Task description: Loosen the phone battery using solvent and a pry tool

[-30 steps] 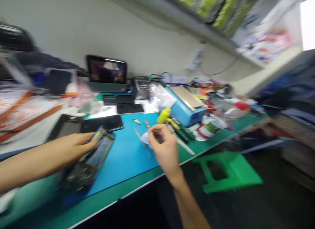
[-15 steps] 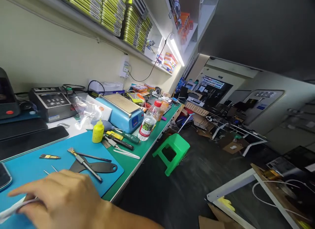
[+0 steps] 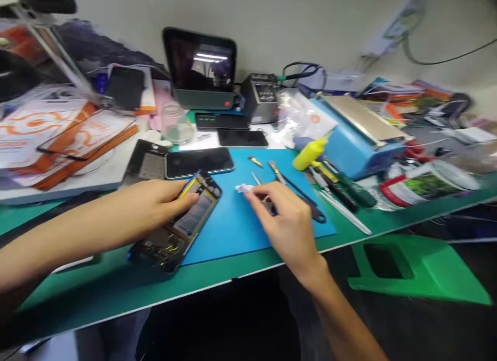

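My left hand (image 3: 166,199) grips an opened smartphone (image 3: 194,216), held tilted over the edge of the blue mat (image 3: 225,237). Its battery and circuit board lie bare. Between the thumb and fingers of my right hand (image 3: 289,216) is a crumpled white tissue (image 3: 243,188), just right of the phone and apart from it. A brush (image 3: 274,168), partly hidden behind my right hand, and a black flat scraper (image 3: 317,214) lie near it. Beyond my left hand rests a dark phone (image 3: 200,163), face up.
A yellow dropper bottle (image 3: 309,155), pens and white tweezers (image 3: 347,213) lie on the right. Behind them stands a blue heating plate (image 3: 349,141). A plastic bottle (image 3: 430,182) stands near the bench edge, above a green stool (image 3: 427,268). Stacked orange-white boxes (image 3: 58,138) fill the left.
The view has swung left and down to the mat. My left hand and the opened smartphone have come into view. My right hand still holds something white, now seen as a crumpled tissue.
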`<state>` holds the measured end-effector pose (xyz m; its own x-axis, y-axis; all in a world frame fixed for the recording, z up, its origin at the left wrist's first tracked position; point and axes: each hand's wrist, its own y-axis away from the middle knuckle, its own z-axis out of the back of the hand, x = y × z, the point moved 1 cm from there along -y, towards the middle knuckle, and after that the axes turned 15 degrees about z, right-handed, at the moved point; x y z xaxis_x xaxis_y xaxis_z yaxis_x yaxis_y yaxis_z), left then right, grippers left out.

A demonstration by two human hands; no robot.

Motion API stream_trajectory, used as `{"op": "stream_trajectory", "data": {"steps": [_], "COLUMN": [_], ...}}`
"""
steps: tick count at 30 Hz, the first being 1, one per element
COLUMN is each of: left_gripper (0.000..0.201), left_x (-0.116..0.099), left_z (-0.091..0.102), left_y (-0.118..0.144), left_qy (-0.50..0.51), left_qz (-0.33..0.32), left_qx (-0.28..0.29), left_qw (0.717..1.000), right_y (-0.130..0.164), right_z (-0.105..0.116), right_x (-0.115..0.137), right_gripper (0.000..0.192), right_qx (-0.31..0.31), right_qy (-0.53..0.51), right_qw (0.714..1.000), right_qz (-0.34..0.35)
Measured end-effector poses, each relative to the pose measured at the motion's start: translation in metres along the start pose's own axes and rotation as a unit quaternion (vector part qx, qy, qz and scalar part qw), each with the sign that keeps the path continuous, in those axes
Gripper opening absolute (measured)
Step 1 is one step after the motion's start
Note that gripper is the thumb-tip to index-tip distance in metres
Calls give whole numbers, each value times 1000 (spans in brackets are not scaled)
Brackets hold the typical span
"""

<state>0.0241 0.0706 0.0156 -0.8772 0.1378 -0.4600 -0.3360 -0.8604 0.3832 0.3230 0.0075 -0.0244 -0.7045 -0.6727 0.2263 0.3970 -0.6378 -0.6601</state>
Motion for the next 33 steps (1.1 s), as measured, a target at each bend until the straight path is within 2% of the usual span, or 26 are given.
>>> {"op": "stream_trajectory", "data": {"steps": [2, 4, 7, 12, 18, 23, 27, 33], "left_gripper": [77, 77, 76, 67, 64, 57, 54, 21], "left_x": [-1, -5, -10, -14, -13, -16, -21, -23], "left_z": [4, 5, 6, 5, 2, 2, 2, 3], "left_y": [-2, -6, -6, -2, -2, -3, -2, 3], "left_qy": [5, 11, 20, 13, 12, -30, -43, -54], "left_qz": [56, 82, 95, 78, 30, -41, -29, 27], "left_qx": [23, 36, 47, 36, -1, -40, -35, -46], "left_qw": [998, 996, 994, 996, 999, 998, 998, 997], "right_y": [-8, -18, -32, -40, -41, -45, -45, -45], "right_z": [1, 4, 4, -7, -11, -9, -8, -8], "right_x": [-3, -6, -14, -25, -26, -25, -25, -22], "right_gripper": [17, 12, 14, 23, 14, 20, 24, 24], "right_qx": [32, 82, 126, 128, 122, 132, 137, 155], "right_qy": [2, 13, 44, 49, 50, 64, 63, 41], "right_qw": [998, 989, 970, 946, 942, 929, 924, 925], "right_qz": [50, 120, 204, 292, 308, 341, 351, 345]}}
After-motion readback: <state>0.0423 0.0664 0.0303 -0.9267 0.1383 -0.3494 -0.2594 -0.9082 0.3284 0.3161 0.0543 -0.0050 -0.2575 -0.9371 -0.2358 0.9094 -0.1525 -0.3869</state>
